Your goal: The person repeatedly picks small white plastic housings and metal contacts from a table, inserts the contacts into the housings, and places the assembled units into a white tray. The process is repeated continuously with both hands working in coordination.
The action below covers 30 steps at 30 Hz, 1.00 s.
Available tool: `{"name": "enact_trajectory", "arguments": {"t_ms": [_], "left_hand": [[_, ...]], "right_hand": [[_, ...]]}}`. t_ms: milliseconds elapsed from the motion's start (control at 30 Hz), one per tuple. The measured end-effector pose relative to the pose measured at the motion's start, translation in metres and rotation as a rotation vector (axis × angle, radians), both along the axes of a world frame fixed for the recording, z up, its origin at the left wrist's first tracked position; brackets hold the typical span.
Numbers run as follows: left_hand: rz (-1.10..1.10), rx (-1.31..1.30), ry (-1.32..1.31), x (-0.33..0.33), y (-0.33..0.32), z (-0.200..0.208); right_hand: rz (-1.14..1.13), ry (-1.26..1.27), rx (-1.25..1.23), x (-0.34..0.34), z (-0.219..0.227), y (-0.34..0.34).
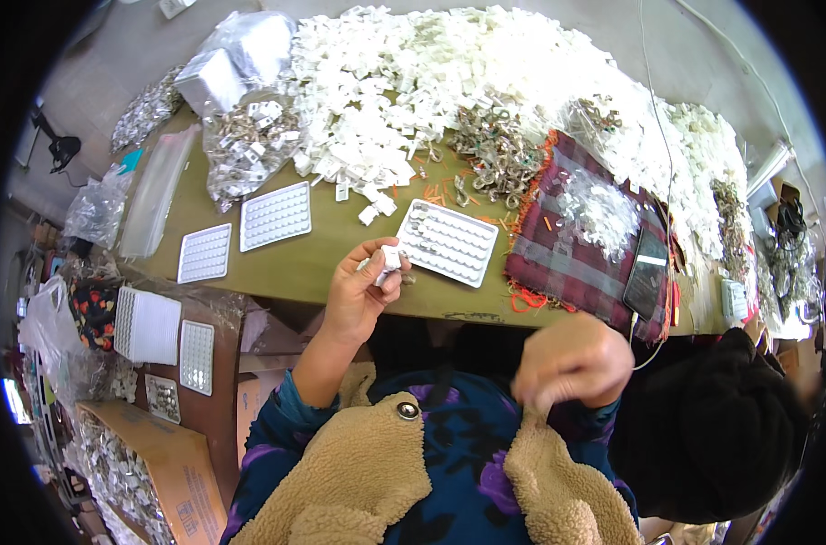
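In the head view, pinched closed between thumb and fingers of the left hand (357, 286): small white parts (391, 257), just left of the white tray (472, 261), by the near edge of the table (290, 268). Blurred over the coat (358, 463): the right hand (572, 363); cannot tell its opening or load. Probably best to pinch lightly, turn the parts over the table against drops, and bring the right hand in slowly.
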<state>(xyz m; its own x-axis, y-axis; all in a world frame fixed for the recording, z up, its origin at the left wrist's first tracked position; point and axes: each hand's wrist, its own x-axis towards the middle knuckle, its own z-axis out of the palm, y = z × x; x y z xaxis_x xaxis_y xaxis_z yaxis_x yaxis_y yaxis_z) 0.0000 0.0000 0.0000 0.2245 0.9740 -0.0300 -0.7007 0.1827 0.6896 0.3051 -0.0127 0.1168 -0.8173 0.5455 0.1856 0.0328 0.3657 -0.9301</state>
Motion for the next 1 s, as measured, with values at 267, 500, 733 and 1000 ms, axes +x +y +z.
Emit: {"name": "enact_trajectory", "arguments": {"t_ms": [267, 500, 733, 1000], "left_hand": [[-0.038, -0.283, -0.423, -0.015, -0.01, 0.022], [-0.053, -0.255, -0.5, -0.034, -0.01, 0.028], [0.102, -0.221, -0.158, -0.052, 0.001, 0.059], [0.572, 0.412, 0.475, -0.066, 0.068, 0.157]], "right_hand": [[-0.95, 0.143, -0.218, -0.019, -0.095, 0.02], [-0.937, 0.324, -0.198, -0.001, -0.114, 0.018], [-1.058, 0.234, -0.064, -0.01, -0.11, 0.015], [-1.092, 0.287, -0.012, -0.006, -0.12, 0.017]]}}
